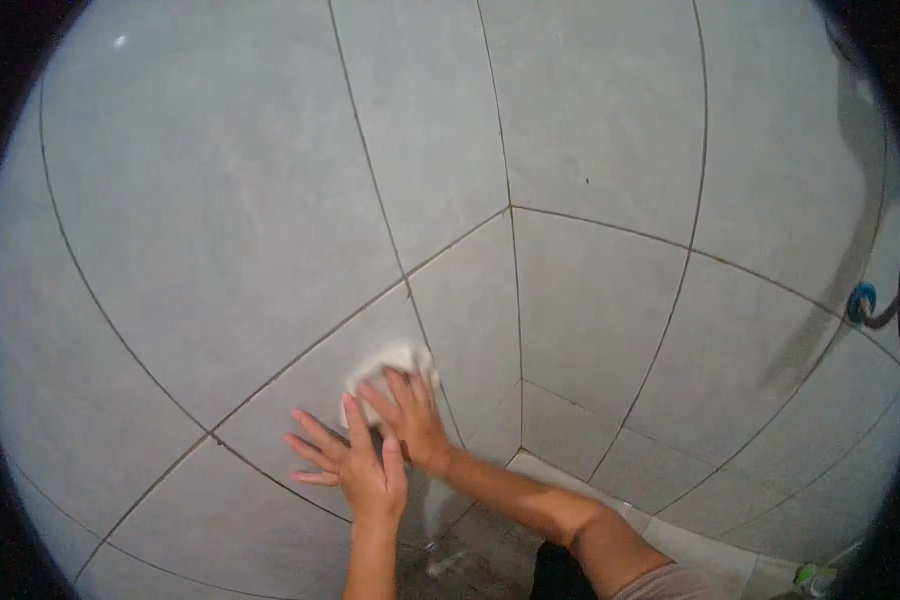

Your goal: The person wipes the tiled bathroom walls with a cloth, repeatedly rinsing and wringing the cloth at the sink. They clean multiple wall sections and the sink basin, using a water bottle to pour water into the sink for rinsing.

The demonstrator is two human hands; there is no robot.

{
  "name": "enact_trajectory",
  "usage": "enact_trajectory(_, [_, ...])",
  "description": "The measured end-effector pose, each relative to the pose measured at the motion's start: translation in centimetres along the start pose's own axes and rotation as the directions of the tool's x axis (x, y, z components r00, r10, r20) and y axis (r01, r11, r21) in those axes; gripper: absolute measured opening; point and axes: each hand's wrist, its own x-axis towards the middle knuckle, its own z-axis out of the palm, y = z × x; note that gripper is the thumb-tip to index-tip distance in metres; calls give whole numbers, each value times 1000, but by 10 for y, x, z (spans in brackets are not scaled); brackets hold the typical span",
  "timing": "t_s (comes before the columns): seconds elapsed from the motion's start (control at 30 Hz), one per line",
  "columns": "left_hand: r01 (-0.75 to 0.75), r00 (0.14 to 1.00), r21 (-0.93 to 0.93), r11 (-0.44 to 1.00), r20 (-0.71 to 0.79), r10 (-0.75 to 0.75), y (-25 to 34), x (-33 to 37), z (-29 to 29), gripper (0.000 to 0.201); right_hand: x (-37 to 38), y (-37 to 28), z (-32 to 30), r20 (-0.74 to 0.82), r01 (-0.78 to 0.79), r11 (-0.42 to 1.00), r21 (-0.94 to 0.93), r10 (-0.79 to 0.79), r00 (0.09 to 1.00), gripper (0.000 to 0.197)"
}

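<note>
A whitish cloth (402, 356), blurred at its edges, lies against the grey tiled wall (220, 200). Over it is my right hand (412, 415), holding it flat to the tile with the fingers somewhat bent. Just left of and below it, my left hand (362, 468) is open with its fingers spread, and its index fingertip comes near the cloth's lower left edge. I cannot tell whether the left palm touches the wall. Part of the cloth is hidden under the right hand.
Two tiled walls meet at a corner (517, 300) right of my hands. Far right, a blue ring-shaped fitting (862, 302) has a dark hose (882, 318) beside it. A small green object (808, 575) lies at the lower right. Below is a dark, wet-looking floor (480, 550).
</note>
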Motion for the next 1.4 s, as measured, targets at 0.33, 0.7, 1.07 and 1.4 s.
enact_trajectory(0.33, [90, 995, 132, 987, -61, -82, 11, 12, 31, 72, 264, 109, -142, -427, 220, 959, -177, -276, 861, 52])
enact_trajectory(0.7, [-160, 985, 83, 984, 87, 152, -37, -49, -44, 73, -68, 106, 22, -396, -588, 768, 254, 637, 661, 58])
enact_trajectory(1.07, [292, 927, 247, 924, -310, -211, -135, -119, -75, 65, -31, 74, 16, -334, -525, 784, 332, 618, 712, 59])
enact_trajectory(1.4, [366, 880, 178, 914, -384, -278, -168, -130, -74, 74, -124, -15, 80, 23, 135, 990, -36, -135, 991, 50])
